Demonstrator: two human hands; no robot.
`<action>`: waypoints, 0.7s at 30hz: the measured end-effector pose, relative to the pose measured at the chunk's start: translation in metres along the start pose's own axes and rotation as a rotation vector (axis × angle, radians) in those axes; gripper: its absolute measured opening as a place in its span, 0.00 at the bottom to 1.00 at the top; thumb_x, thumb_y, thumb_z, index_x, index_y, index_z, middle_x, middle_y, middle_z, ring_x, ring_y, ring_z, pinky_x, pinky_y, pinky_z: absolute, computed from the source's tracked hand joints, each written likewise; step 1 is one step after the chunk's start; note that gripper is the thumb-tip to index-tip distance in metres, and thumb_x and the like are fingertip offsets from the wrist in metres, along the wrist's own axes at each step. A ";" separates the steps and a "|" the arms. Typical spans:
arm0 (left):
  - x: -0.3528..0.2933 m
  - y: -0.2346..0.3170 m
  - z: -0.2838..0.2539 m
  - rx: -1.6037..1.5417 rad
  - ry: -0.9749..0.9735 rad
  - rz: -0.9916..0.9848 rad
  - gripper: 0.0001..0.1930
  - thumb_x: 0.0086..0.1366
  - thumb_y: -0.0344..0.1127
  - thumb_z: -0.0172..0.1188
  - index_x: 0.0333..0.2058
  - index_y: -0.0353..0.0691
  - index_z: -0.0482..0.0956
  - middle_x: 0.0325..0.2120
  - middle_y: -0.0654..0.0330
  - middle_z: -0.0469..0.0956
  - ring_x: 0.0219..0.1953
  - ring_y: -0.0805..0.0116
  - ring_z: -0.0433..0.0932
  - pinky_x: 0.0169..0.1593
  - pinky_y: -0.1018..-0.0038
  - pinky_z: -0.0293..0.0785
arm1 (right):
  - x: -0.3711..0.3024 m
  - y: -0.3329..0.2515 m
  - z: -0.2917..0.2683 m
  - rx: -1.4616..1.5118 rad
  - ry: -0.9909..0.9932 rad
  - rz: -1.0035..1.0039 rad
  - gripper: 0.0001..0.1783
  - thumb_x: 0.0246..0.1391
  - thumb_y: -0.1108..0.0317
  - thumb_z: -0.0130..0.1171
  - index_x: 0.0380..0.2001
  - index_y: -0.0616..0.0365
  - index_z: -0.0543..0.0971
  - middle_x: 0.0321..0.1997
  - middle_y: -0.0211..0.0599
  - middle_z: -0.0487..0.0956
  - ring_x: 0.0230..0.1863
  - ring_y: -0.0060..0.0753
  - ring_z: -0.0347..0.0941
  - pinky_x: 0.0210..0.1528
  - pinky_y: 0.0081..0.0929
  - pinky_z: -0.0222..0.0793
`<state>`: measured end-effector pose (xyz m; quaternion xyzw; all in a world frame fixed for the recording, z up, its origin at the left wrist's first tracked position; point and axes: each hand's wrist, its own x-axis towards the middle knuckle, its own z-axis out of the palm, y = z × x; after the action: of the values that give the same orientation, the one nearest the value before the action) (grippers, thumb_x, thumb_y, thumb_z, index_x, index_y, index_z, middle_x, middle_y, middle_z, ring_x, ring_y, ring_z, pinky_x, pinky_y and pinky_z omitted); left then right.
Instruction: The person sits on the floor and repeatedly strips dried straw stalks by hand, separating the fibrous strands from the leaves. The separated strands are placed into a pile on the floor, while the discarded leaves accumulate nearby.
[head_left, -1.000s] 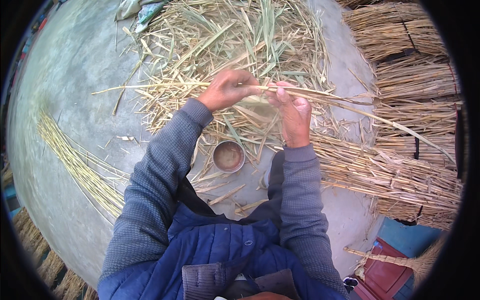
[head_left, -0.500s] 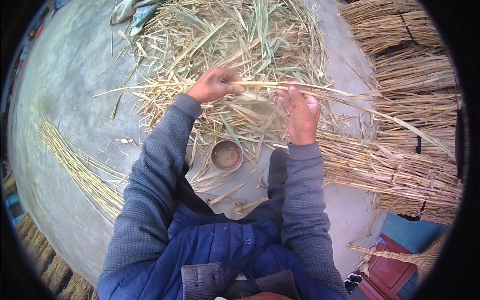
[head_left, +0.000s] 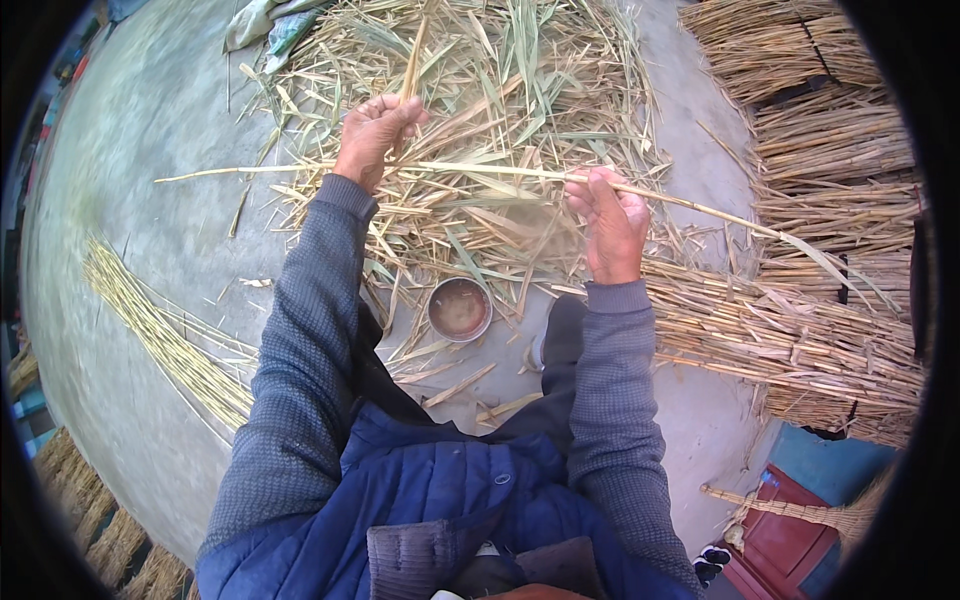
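Note:
A long, thin pale-yellow reed stalk (head_left: 490, 172) lies crosswise in front of me. My right hand (head_left: 610, 222) pinches it between thumb and fingers, and its tapering leafy end reaches out to the right. My left hand (head_left: 376, 138) is closed on a strip of dry brown leaf sheath (head_left: 416, 62) that points away from me. The stalk passes just beside the left wrist. Beneath both hands spreads a heap of stripped leaves and husks (head_left: 480, 110), dry and greenish.
A round metal bowl (head_left: 486, 322) with murky contents sits between my feet. Peeled stalks (head_left: 165, 335) lie on the concrete floor (head_left: 130, 190) at left. Unpeeled reeds (head_left: 780, 325) lie at right, near tied bundles (head_left: 835, 145). Cloth sacking (head_left: 265, 25) is at far left.
My left hand has come off the stalk and moved left and away with a leaf strip in its grip. The stalk stays in my right hand, its sheath partly gone.

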<state>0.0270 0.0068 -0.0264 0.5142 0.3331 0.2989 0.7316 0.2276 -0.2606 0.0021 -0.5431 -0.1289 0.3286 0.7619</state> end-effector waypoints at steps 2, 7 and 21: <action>0.006 0.009 -0.017 -0.232 0.159 0.087 0.11 0.64 0.35 0.69 0.38 0.34 0.79 0.28 0.59 0.84 0.25 0.82 0.76 0.28 0.89 0.70 | 0.002 -0.006 -0.007 -0.028 0.054 -0.006 0.16 0.63 0.72 0.60 0.49 0.71 0.73 0.41 0.48 0.82 0.37 0.32 0.83 0.38 0.19 0.81; 0.001 -0.002 -0.013 0.538 0.073 0.119 0.14 0.62 0.40 0.70 0.40 0.36 0.80 0.28 0.61 0.83 0.25 0.73 0.76 0.31 0.73 0.72 | 0.003 -0.002 -0.005 -0.062 0.025 -0.001 0.18 0.62 0.69 0.63 0.50 0.70 0.73 0.40 0.44 0.82 0.36 0.31 0.83 0.37 0.19 0.81; -0.027 0.008 0.042 0.937 -0.409 0.321 0.11 0.59 0.39 0.71 0.32 0.37 0.84 0.26 0.57 0.84 0.28 0.65 0.82 0.34 0.69 0.75 | 0.004 -0.006 0.015 -0.115 0.002 -0.021 0.17 0.62 0.64 0.65 0.46 0.65 0.76 0.38 0.40 0.83 0.37 0.27 0.83 0.37 0.19 0.79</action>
<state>0.0437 -0.0353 -0.0029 0.8779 0.1989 0.1199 0.4187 0.2241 -0.2484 0.0126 -0.5850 -0.1525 0.3119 0.7329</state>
